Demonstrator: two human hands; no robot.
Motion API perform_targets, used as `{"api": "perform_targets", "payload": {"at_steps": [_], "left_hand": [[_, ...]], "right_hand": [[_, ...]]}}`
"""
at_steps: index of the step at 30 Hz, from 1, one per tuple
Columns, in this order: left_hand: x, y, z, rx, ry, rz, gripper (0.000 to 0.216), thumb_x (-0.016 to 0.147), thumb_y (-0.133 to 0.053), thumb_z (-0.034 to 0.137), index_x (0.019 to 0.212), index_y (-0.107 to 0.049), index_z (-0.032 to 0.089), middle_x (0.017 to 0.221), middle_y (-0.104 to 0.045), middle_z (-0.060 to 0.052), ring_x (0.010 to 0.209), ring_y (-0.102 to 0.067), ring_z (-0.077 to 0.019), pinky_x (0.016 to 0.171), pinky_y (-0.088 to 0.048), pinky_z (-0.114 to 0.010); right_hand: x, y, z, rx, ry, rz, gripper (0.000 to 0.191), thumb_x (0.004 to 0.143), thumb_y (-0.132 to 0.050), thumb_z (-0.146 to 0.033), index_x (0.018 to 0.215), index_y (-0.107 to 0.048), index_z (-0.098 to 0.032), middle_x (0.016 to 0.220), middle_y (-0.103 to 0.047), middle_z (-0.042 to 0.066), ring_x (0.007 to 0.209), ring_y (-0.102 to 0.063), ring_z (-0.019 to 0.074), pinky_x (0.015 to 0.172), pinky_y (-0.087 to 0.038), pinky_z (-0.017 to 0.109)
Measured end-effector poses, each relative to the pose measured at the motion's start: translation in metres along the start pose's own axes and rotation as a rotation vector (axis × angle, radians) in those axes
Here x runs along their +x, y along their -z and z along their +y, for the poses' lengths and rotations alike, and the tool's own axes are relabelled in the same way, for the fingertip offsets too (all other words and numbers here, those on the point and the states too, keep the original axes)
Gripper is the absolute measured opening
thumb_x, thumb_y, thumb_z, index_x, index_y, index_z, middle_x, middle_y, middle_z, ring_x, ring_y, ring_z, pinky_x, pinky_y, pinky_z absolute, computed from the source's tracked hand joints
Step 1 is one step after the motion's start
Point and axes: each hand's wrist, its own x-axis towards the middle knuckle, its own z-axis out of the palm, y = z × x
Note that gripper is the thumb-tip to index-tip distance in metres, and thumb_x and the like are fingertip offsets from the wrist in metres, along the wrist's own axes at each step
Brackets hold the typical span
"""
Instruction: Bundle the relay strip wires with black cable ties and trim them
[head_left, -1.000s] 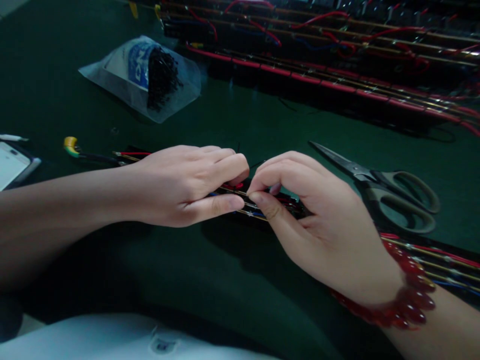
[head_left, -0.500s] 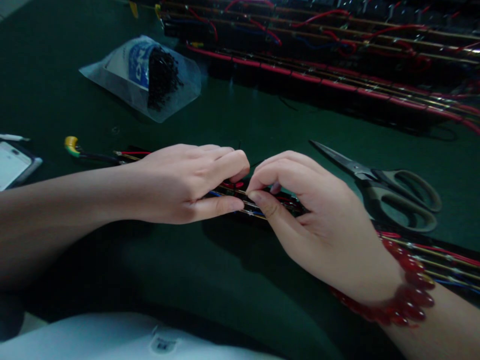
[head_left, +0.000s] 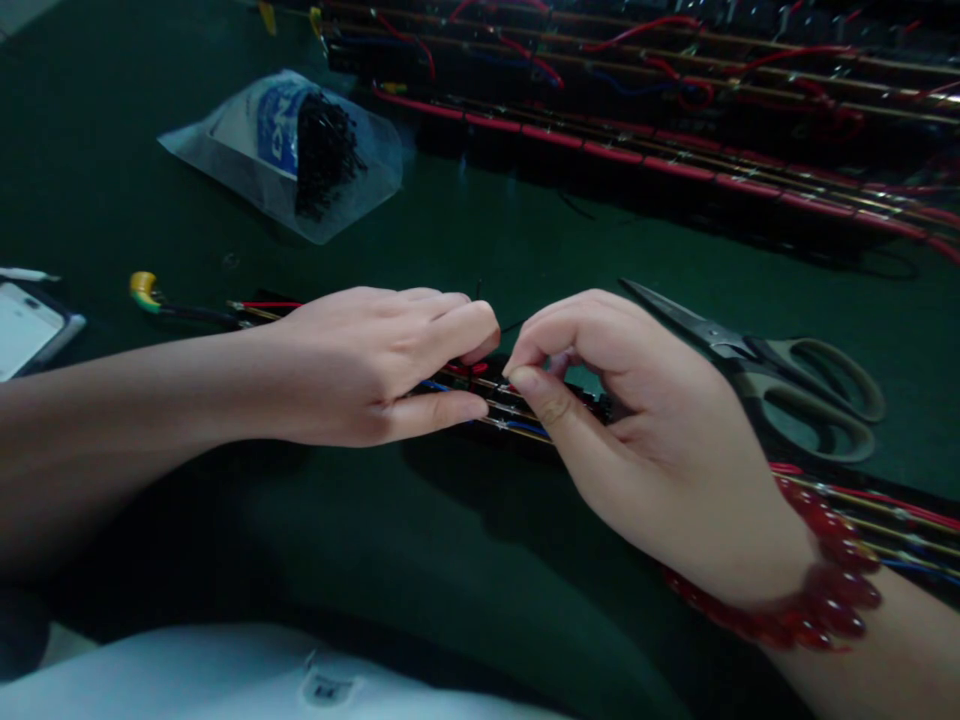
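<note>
My left hand [head_left: 375, 365] is closed around a long wiring strip [head_left: 517, 428] with brass-coloured rods and red and blue wires, the thumb along its near side and the fingers over the far side. A thin black cable tie [head_left: 471, 376] crosses the strip beside the left fingertips, and thin black ends stick up behind them. Just to the right, my right hand [head_left: 637, 420] has thumb and forefinger pinched together over the strip; whatever is between the tips is too small to make out. A red bead bracelet [head_left: 832, 570] circles the right wrist.
Scissors [head_left: 727, 345] lie right of my right hand. Behind my left hand is a clear bag [head_left: 367, 190] of black cable ties. More wired assemblies [head_left: 637, 165] stretch across the back. A yellow connector [head_left: 142, 288] and a phone-like device [head_left: 30, 330] lie left on the green surface.
My right hand has shifted slightly right and away from the left fingertips, still pinched. My left hand and the strip have hardly moved.
</note>
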Motion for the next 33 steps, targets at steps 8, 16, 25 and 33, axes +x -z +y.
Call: {"api": "perform_targets", "payload": {"at_steps": [8, 16, 25, 33], "left_hand": [[-0.001, -0.006, -0.003, 0.053, -0.059, 0.091, 0.019, 0.107, -0.046, 0.039, 0.103, -0.049, 0.020, 0.093, -0.056, 0.002, 0.079, -0.054, -0.0145, 0.069, -0.035, -0.028], [-0.001, -0.003, 0.000, 0.022, -0.039, 0.089, 0.019, 0.103, -0.052, 0.037, 0.106, -0.054, 0.019, 0.099, -0.060, -0.002, 0.084, -0.060, -0.0167, 0.072, -0.044, -0.028], [-0.004, 0.013, 0.014, -0.095, 0.064, 0.176, 0.007, 0.094, -0.064, 0.025, 0.094, -0.071, 0.022, 0.130, -0.061, -0.008, 0.126, -0.057, -0.0254, 0.107, -0.051, -0.043], [-0.020, 0.011, 0.032, -0.012, 0.277, 0.249, 0.015, 0.092, -0.067, 0.034, 0.102, -0.073, 0.024, 0.133, -0.063, -0.008, 0.128, -0.057, -0.0315, 0.106, -0.053, -0.054]], "right_hand": [[0.000, -0.001, 0.003, -0.002, 0.033, 0.026, 0.010, 0.097, -0.060, -0.008, 0.090, -0.062, -0.015, 0.088, -0.064, 0.004, 0.080, -0.058, 0.0136, 0.070, -0.049, 0.028], [0.000, -0.002, 0.001, 0.021, 0.007, 0.035, 0.011, 0.097, -0.062, -0.010, 0.090, -0.064, -0.018, 0.089, -0.065, 0.004, 0.080, -0.060, 0.0151, 0.070, -0.051, 0.029], [0.000, -0.004, 0.004, 0.107, 0.019, 0.049, 0.011, 0.096, -0.063, -0.010, 0.093, -0.070, -0.018, 0.094, -0.069, 0.004, 0.089, -0.066, 0.0157, 0.077, -0.053, 0.028], [-0.002, -0.007, 0.006, 0.122, 0.061, 0.045, 0.013, 0.098, -0.061, -0.013, 0.092, -0.070, -0.020, 0.097, -0.071, 0.004, 0.091, -0.066, 0.0169, 0.079, -0.052, 0.029]]}}
